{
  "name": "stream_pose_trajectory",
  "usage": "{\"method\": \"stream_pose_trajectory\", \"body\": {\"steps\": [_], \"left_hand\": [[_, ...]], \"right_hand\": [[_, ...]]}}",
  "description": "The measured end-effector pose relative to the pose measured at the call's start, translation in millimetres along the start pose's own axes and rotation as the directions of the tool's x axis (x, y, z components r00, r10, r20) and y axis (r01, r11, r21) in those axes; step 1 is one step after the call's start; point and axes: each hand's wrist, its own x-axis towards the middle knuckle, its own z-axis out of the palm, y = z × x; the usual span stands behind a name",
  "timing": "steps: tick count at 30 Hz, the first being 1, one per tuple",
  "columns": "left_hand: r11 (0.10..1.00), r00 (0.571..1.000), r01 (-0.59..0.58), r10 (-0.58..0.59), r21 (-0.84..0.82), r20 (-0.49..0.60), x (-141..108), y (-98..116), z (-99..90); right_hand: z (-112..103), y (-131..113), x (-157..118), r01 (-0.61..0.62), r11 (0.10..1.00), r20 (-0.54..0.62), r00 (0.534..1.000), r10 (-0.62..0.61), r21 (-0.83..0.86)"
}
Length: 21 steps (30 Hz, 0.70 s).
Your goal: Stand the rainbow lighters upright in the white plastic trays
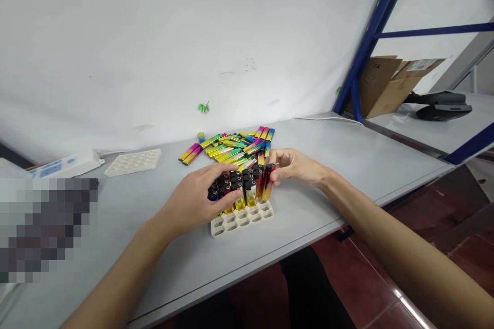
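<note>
The right hand [293, 167] pinches a shiny red and yellow lighter [268, 187] near its black top, at about two o'clock on a pale tray [243, 220] with oval holes. Other smooth lighters [250, 195] stand in the tray. The left hand [196, 195] curves over them from nine o'clock; I cannot tell if it grips any. Shiny rainbow pieces [229, 154] lie heaped at twelve o'clock.

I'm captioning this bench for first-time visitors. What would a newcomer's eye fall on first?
Probably the heap of shiny rainbow-coloured pieces, piled near the wall at the back of the grey table. In front of it, black-topped lighters stand upright in a pale tray, with the left hand curved over them and the right hand at a red-and-yellow lighter on the right side.
</note>
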Motion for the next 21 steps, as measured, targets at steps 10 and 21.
{"method": "stream_pose_trajectory", "body": {"steps": [10, 21], "left_hand": [[0.999, 1.0, 0.014, -0.014, 0.031, 0.008, -0.9, 1.5, -1.5], [0.999, 1.0, 0.019, -0.019, 0.029, 0.011, -0.5, 0.8, -0.4]], "right_hand": [[4.2, 0.0, -0.2, 0.002, 1.0, -0.002, 1.0, -0.002, -0.009], [6.5, -3.3, 1.0, -0.056, 0.997, 0.001, 0.998, 0.056, -0.048]]}}
